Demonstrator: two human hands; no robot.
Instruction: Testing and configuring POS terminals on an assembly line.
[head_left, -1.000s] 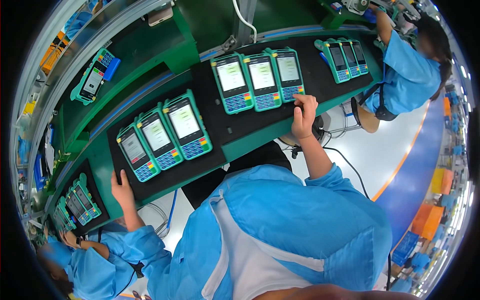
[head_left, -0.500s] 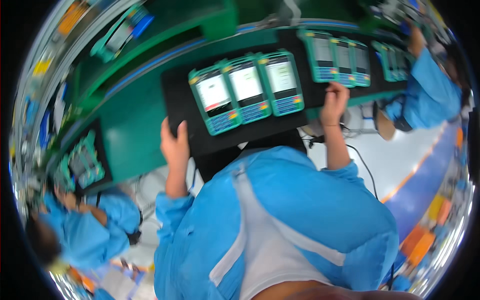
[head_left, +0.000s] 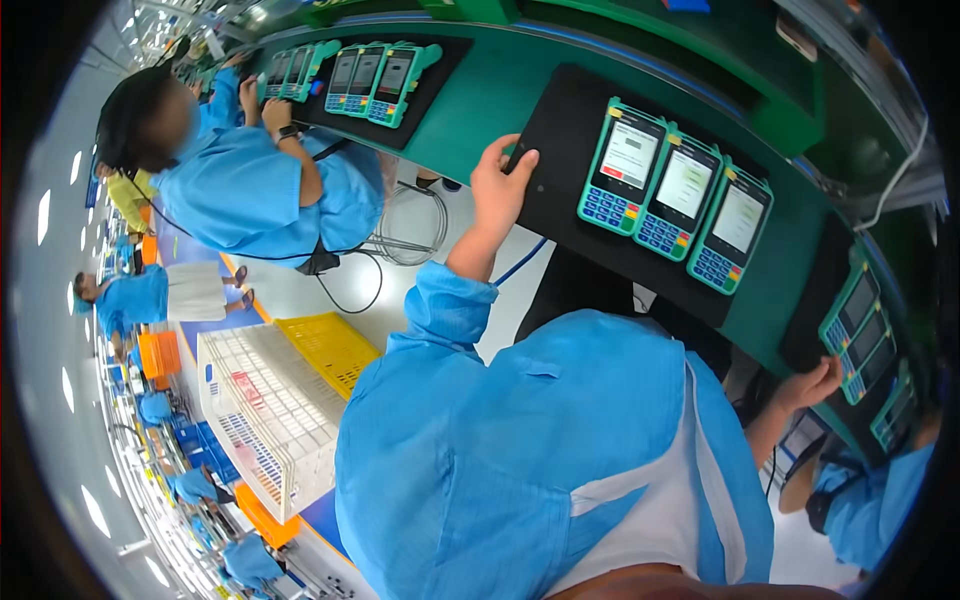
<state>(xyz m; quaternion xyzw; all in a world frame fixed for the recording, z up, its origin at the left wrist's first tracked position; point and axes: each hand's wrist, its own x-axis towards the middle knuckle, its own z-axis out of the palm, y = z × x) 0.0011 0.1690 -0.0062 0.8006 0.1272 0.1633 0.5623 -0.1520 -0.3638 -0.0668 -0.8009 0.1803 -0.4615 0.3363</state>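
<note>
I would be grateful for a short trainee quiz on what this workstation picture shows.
1. How many handheld terminals lie on the black tray whose corner the left hand grips?
2. True or false: the screens of those terminals are all dark.
3. What stands on the floor to the person's left? A) a white plastic crate beside a yellow crate; B) a red trolley; C) a stack of cardboard boxes.

Key: 1) three; 2) false, they are lit; 3) A.
</note>
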